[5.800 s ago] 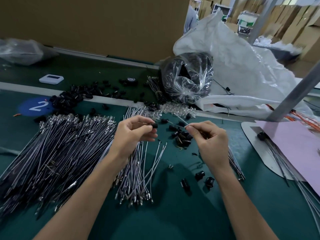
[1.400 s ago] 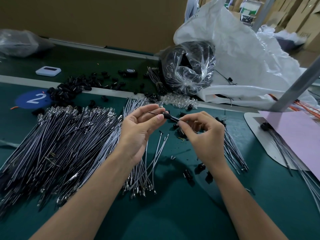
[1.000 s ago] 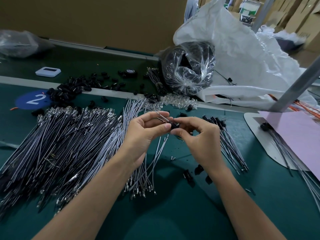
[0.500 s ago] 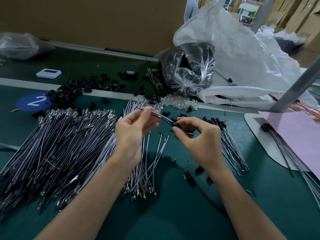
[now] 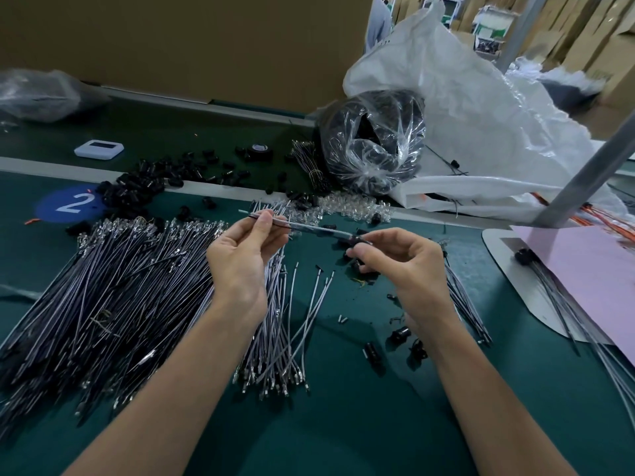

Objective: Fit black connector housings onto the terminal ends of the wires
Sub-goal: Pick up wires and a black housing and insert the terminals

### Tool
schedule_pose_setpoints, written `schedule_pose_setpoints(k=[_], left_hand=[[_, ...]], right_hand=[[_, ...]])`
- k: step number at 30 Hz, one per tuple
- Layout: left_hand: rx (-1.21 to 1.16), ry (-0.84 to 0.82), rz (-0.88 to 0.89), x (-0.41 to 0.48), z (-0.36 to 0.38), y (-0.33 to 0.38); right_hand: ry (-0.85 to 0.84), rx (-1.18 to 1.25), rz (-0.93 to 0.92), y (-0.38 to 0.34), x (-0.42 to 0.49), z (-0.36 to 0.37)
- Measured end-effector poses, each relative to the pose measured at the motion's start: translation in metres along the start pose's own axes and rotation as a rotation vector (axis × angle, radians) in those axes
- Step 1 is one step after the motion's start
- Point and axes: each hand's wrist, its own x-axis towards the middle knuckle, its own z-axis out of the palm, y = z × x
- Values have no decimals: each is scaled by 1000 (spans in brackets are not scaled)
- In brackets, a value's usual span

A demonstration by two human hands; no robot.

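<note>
A round blue sticker on the dark green bench carries a white "2". Above the bench the left hand pinches a grey wire between thumb and fingertips. The right hand grips a black connector housing at the wire's other end. A large heap of wires lies at the left, with loose housings behind it. A brown cardboard wall and a white plastic sack stand beyond
</note>
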Motion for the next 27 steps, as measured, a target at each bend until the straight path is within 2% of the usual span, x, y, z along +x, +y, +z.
schedule_pose_setpoints(k=[3,6,10,12,15,18,22,27], left_hand=[[95,-163,-43,-2,-2,4],[173,-253,24,-6,-1,3],[199,-286,52,-12,4,-2],[198,-306,26,-11,3,-2],[274,-425,23,-11,3,-5],[340,-517,49,-13,6,-12],[310,-496,24,-12,5,-16],[250,-499,32,-13,5,-15]], right_hand=[[-15,376,44,-4,4,-6],[-80,725,86,-7,5,-13],[-127,914,138,-8,3,-12],[-169,847,162,-8,1,-8],[-232,626,188,-6,-2,4],[-198,437,169,1,-6,19],[-82,345,116,3,-8,24],[-79,184,36,4,-11,26]])
